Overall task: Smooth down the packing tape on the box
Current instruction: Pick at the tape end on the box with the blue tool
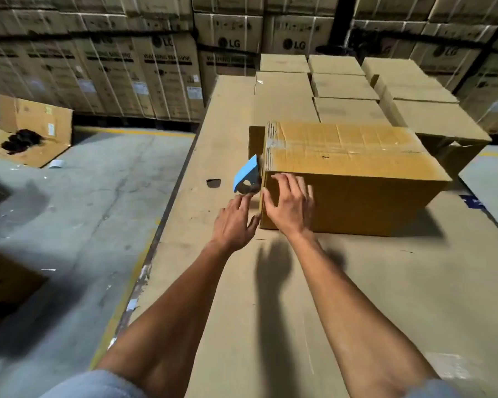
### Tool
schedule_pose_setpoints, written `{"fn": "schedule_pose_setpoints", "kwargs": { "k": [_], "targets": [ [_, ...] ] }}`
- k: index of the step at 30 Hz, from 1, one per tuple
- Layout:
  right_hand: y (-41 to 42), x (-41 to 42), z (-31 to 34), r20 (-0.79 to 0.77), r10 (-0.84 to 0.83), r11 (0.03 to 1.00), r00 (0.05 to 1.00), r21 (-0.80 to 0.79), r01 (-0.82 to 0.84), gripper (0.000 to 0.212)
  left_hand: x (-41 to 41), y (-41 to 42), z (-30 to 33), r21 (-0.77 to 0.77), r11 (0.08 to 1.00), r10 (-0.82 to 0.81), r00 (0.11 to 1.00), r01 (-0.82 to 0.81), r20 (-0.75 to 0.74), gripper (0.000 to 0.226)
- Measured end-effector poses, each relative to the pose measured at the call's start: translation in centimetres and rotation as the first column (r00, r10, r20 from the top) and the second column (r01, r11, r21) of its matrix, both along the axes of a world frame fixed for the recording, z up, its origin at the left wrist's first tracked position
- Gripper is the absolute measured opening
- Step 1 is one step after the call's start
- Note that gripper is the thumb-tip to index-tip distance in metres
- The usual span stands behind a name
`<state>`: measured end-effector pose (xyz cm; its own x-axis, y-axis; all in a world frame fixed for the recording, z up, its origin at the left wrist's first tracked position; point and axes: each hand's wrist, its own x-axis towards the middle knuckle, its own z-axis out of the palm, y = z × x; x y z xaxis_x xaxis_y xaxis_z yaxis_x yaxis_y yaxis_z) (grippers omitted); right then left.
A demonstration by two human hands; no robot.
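Fingers (282, 182) of both hands flat against box (357, 168) corner

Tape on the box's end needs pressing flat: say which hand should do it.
Left, probably. The left hand sits open against the box's taped end face beside the blue tape dispenser; the right hand lies on the front face.

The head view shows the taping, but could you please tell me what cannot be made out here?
- Tape on the box left end: faces away from the head camera.
- Blue tape dispenser: lower part hidden behind the left hand and the box corner.
- Box's near corner: covered by the right hand.
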<state>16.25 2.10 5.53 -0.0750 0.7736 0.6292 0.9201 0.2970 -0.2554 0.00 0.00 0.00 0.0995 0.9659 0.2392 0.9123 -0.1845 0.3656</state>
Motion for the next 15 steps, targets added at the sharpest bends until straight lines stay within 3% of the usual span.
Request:
{"fn": "schedule_pose_setpoints", "kwargs": {
  "k": [7,15],
  "targets": [
    [4.9,-4.2,1.3,0.167,-0.199,0.935,0.966,-0.262,0.238,0.062,-4.8,3.7,1.9,0.07,0.981,-0.178,0.984,0.179,-0.017,0.051],
    [4.3,-5.3,1.6,0.269,-0.279,0.9,0.922,-0.261,0.349,0.057,-6.3,5.8,1.0,0.03,0.967,-0.251,0.968,0.252,-0.024,0.06]
  ]
}}
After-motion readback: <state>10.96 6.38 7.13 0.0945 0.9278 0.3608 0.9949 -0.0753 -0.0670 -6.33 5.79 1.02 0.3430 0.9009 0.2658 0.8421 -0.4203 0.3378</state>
